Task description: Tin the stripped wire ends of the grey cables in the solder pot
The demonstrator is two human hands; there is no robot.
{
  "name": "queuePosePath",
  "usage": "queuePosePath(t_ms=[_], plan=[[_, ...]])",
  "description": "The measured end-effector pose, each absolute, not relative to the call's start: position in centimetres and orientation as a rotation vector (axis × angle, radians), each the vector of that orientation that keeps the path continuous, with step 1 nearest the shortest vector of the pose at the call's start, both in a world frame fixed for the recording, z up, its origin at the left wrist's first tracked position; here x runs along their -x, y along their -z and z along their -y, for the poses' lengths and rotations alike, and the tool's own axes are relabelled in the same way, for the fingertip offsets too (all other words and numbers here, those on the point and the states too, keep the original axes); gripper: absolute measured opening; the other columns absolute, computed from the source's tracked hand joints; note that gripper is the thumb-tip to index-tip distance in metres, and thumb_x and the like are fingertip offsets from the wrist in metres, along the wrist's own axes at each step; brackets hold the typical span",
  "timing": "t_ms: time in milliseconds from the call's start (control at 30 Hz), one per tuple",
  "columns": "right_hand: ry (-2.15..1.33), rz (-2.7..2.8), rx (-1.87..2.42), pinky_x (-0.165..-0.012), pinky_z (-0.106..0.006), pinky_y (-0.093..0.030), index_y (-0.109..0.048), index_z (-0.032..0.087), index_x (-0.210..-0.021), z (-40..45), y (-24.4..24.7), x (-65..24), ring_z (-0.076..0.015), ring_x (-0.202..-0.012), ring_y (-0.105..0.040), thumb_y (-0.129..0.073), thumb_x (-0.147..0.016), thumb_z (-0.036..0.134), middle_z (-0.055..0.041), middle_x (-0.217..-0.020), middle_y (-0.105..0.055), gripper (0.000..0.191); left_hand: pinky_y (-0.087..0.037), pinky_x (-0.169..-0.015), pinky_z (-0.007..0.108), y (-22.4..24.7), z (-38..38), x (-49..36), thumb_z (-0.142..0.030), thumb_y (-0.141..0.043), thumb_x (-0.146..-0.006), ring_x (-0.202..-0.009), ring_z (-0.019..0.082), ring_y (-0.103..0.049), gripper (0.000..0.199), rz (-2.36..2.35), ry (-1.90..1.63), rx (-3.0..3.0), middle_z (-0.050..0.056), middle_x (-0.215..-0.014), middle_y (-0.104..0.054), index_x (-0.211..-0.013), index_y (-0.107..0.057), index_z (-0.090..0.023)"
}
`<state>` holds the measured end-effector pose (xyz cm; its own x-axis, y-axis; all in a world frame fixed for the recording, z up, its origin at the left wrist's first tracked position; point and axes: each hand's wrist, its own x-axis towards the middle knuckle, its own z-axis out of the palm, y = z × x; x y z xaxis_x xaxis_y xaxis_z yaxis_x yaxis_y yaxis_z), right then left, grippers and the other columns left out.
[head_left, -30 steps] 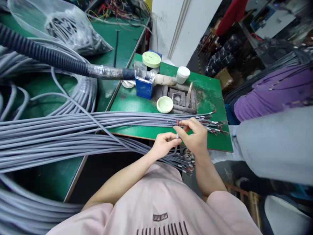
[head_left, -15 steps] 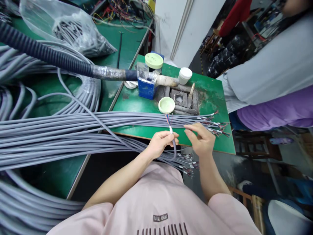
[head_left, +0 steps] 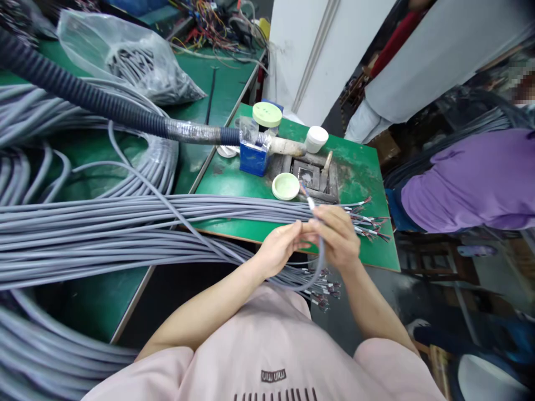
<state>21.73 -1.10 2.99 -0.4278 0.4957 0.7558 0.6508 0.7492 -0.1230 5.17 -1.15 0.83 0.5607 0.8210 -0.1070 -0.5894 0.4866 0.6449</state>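
Note:
My left hand point(head_left: 278, 249) and my right hand point(head_left: 336, 236) meet above the table's front edge, both closed on one grey cable point(head_left: 321, 250). Its white-sleeved end point(head_left: 310, 204) sticks up past my right fingers, with thin coloured wires point(head_left: 303, 189) fanning from it. Below my hands the cable curves down and back in a loop. A large bundle of grey cables point(head_left: 125, 223) runs beneath my hands, with stripped, coloured wire ends point(head_left: 368, 221) spread on the green table to the right. More wire ends point(head_left: 325, 289) hang below my right forearm.
A pale green lid point(head_left: 286, 186) lies beside a metal-framed pot point(head_left: 311, 175). Behind stand a blue box point(head_left: 253, 159) and white jar point(head_left: 316, 139). A black corrugated hose point(head_left: 83, 108) crosses above coiled cables. Co-workers in purple point(head_left: 472, 189) and grey point(head_left: 438, 61) stand right.
The cable's white end has swung up and left, now over the pot. My right hand has closed on the cable beside my left. The grey-clad person has moved farther up and right.

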Motion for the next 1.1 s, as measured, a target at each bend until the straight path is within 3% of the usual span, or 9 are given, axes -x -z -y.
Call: queuePosePath(t_ms=[100,200,300,467,667,1100], plan=[[0.245,1.826,0.987,-0.088,-0.045,-0.054,-0.062,0.027,-0.121,-0.6,-4.2,-22.8,-0.0245,-0.103,-0.066,-0.055,-0.089,0.024,-0.0068,-0.115,-0.069,0.033,-0.049,-0.085,0.03,-2.3,2.1,-3.2,-0.037,-0.069,-0.08,-0.095,0.019,-0.063,0.029,-0.559,-1.009,-1.085,0.009,-0.099,-0.073,-0.101,-0.072,-0.017],[0.22,1.607,1.139,-0.086,-0.042,-0.056,-0.067,0.023,-0.11,-2.6,-5.2,-23.3,-0.0226,-0.096,-0.069,-0.051,-0.092,0.029,-0.0057,-0.103,-0.073,0.024,-0.051,-0.079,0.029,-3.7,3.4,-1.6,-0.027,-0.067,-0.081,-0.085,0.018,-0.066,0.021,-0.16,-0.911,-1.488,0.009,-0.096,-0.074,-0.099,-0.073,-0.018],[0.071,1.566,1.181,-0.083,-0.039,-0.057,-0.068,0.022,-0.102,-4.6,-5.4,-22.9,-0.0208,-0.089,-0.071,-0.051,-0.093,0.034,-0.0043,-0.096,-0.074,0.023,-0.05,-0.085,0.026,-3.1,4.4,-2.0,-0.027,-0.063,-0.085,-0.091,0.017,-0.067,0.024,0.166,-0.678,-1.703,0.009,-0.101,-0.074,-0.105,-0.069,-0.016],[-0.198,1.638,1.155,-0.077,-0.036,-0.059,-0.067,0.023,-0.1,-7.0,-4.6,-21.6,-0.0194,-0.083,-0.072,-0.051,-0.092,0.039,-0.0037,-0.092,-0.075,0.024,-0.044,-0.088,0.033,2.5,3.7,-4.9,-0.031,-0.048,-0.093,-0.096,0.019,-0.062,0.025,-0.254,-0.819,-2.212,0.009,-0.096,-0.072,-0.098,-0.068,-0.016],[-0.282,1.745,1.218,-0.077,-0.034,-0.059,-0.066,0.024,-0.097,-8.6,-4.1,-20.6,-0.019,-0.082,-0.072,-0.049,-0.092,0.045,-0.004,-0.092,-0.075,0.027,-0.036,-0.085,0.034,6.6,1.8,-5.5,-0.029,-0.045,-0.093,-0.094,0.018,-0.057,0.023,-0.603,-0.868,-2.388,0.007,-0.096,-0.069,-0.099,-0.066,-0.019],[-0.329,1.947,1.194,-0.075,-0.029,-0.055,-0.066,0.021,-0.095,-10.6,-3.6,-19.3,-0.0174,-0.081,-0.07,-0.05,-0.092,0.04,-0.0041,-0.086,-0.073,0.025,-0.033,-0.086,0.033,6.8,1.7,-5.5,-0.027,-0.043,-0.094,-0.094,0.017,-0.055,0.022,-0.545,-0.863,-2.44,0.005,-0.096,-0.068,-0.101,-0.063,-0.019]])
